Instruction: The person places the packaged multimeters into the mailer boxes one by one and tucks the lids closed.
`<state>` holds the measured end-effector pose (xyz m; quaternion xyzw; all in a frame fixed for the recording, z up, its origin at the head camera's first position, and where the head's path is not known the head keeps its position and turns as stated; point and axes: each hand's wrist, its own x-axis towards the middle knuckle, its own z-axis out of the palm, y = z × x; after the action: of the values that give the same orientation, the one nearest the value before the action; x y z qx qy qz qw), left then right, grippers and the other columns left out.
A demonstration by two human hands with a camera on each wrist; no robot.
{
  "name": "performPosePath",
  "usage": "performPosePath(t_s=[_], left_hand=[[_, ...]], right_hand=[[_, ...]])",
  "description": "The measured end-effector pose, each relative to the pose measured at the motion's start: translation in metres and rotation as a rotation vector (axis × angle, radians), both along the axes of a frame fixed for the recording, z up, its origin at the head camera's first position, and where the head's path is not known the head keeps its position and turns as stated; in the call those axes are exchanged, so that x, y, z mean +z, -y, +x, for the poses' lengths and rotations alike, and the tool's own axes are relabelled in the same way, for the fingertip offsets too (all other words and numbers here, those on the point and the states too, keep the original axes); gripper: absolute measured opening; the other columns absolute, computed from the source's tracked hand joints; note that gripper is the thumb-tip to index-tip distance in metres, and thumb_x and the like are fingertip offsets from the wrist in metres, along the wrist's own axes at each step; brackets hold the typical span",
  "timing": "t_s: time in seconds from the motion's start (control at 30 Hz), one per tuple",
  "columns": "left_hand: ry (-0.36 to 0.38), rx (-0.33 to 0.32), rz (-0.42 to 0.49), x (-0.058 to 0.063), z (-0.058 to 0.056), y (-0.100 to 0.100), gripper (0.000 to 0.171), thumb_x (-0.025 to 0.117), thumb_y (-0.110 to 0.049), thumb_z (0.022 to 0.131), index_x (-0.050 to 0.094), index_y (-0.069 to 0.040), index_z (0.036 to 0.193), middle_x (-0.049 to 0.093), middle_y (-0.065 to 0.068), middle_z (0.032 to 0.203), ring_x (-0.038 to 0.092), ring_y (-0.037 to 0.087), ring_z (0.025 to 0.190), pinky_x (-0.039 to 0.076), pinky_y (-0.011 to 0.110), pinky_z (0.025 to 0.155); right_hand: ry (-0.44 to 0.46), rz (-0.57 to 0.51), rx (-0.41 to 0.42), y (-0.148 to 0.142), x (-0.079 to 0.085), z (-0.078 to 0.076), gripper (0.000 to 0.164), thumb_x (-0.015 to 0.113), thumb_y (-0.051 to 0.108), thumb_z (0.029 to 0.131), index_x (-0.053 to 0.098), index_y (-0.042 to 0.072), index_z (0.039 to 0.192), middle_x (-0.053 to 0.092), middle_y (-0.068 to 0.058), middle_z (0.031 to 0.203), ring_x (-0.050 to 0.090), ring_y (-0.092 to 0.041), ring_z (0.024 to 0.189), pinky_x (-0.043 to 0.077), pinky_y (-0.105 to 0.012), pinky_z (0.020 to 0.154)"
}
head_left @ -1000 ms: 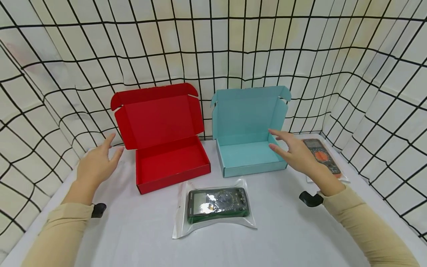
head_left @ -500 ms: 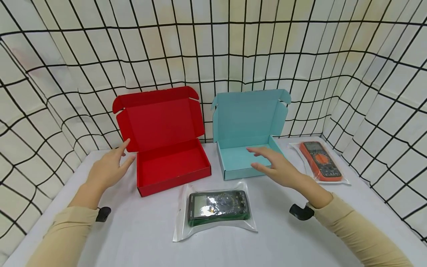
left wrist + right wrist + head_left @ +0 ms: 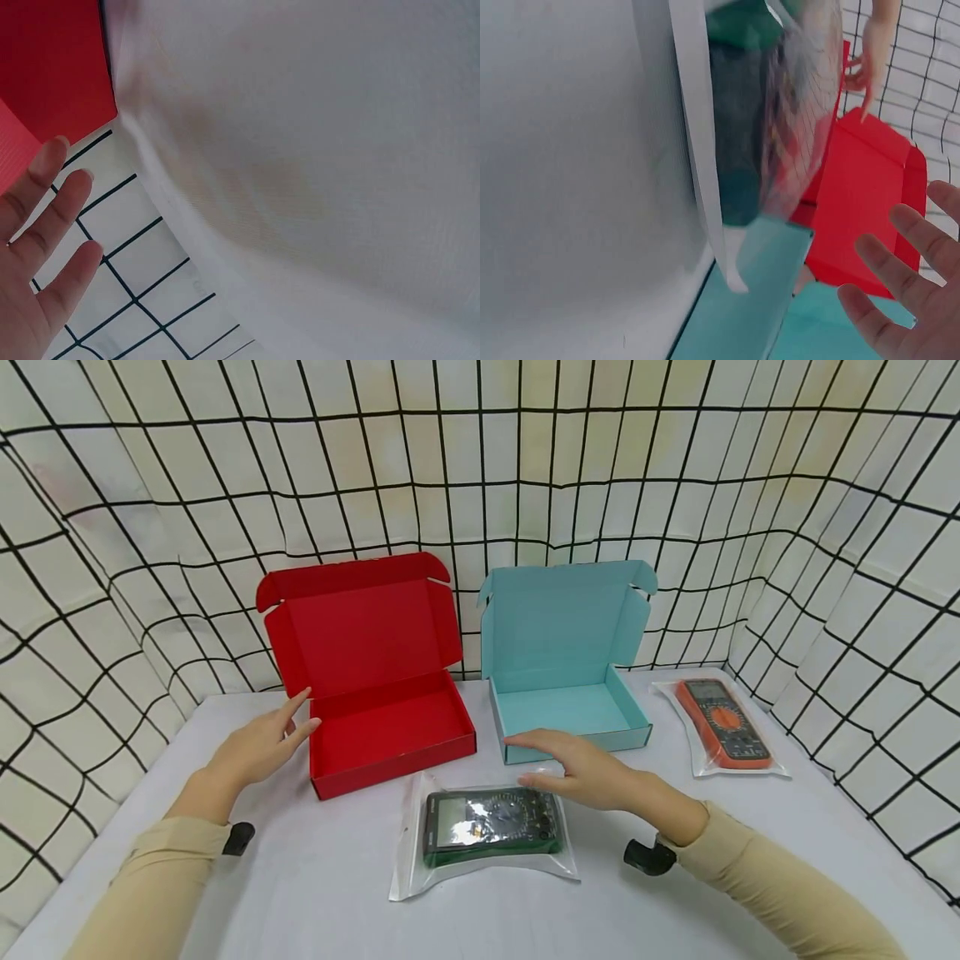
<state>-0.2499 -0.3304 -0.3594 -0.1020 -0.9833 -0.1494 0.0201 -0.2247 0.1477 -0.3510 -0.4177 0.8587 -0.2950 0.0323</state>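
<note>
A dark green multimeter [image 3: 491,827] in a clear plastic bag [image 3: 408,872] lies flat on the white cloth, in front of two open boxes. My right hand [image 3: 585,768] hovers at the bag's back right edge, fingers extended and holding nothing; in the right wrist view its spread fingertips [image 3: 866,244] are apart from the bag. My left hand [image 3: 258,747] is beside the left wall of the red box [image 3: 390,768], fingers loosely stretched. The left wrist view has those fingers [image 3: 56,210] in front of the red cardboard, with nothing in them.
The light blue box [image 3: 564,618] stands right of the red one, its lid raised too. An orange multimeter [image 3: 723,722] in a clear bag lies at the far right. White cloth walls with a black grid [image 3: 555,485] enclose the back and sides.
My right hand has travelled left and toward me, from the light blue box to the bagged dark green multimeter. My left hand has come slightly right and nearer, along the red box.
</note>
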Motion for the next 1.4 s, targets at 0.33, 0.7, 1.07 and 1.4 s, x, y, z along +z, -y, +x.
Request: performPosePath(t_s=[0.33,0.7,1.07,1.4], left_hand=[[0.071,0.0,0.023,-0.003,0.0,0.005,0.076,0.042,-0.052,0.107,0.021,-0.004,0.162,0.058,0.015,0.103,0.056,0.025,0.087,0.047,0.035,0.065],[0.194,0.002,0.043,-0.007,-0.003,0.013,0.081,0.043,-0.055,0.105,0.012,-0.006,0.163,0.057,0.032,0.122,0.056,0.049,0.113,0.046,0.07,0.091],[0.27,0.013,0.086,-0.009,-0.004,0.013,0.084,0.041,-0.056,0.105,0.008,-0.006,0.163,0.032,0.044,0.15,0.037,0.062,0.132,0.036,0.077,0.1],[0.276,0.022,0.093,-0.009,-0.004,0.013,0.084,0.042,-0.056,0.105,0.008,-0.006,0.163,0.027,0.043,0.153,0.034,0.063,0.134,0.035,0.078,0.1]], right_hand=[[0.009,0.103,0.082,0.021,-0.012,0.007,0.06,0.066,0.04,0.1,0.05,0.016,0.152,0.05,-0.003,0.153,0.045,-0.024,0.141,0.042,-0.051,0.111],[-0.023,0.313,0.135,0.037,-0.023,0.014,0.086,0.071,0.054,0.093,0.03,0.024,0.163,0.037,-0.003,0.162,0.039,-0.022,0.145,0.038,-0.053,0.113],[-0.106,0.495,0.124,0.047,-0.029,0.022,0.109,0.084,0.057,0.079,0.021,0.034,0.164,0.026,-0.001,0.166,0.035,-0.026,0.144,0.036,-0.054,0.112],[-0.147,0.519,0.12,0.05,-0.034,0.02,0.097,0.078,0.053,0.087,0.022,0.036,0.164,0.03,-0.003,0.164,0.038,-0.025,0.141,0.039,-0.055,0.11]])
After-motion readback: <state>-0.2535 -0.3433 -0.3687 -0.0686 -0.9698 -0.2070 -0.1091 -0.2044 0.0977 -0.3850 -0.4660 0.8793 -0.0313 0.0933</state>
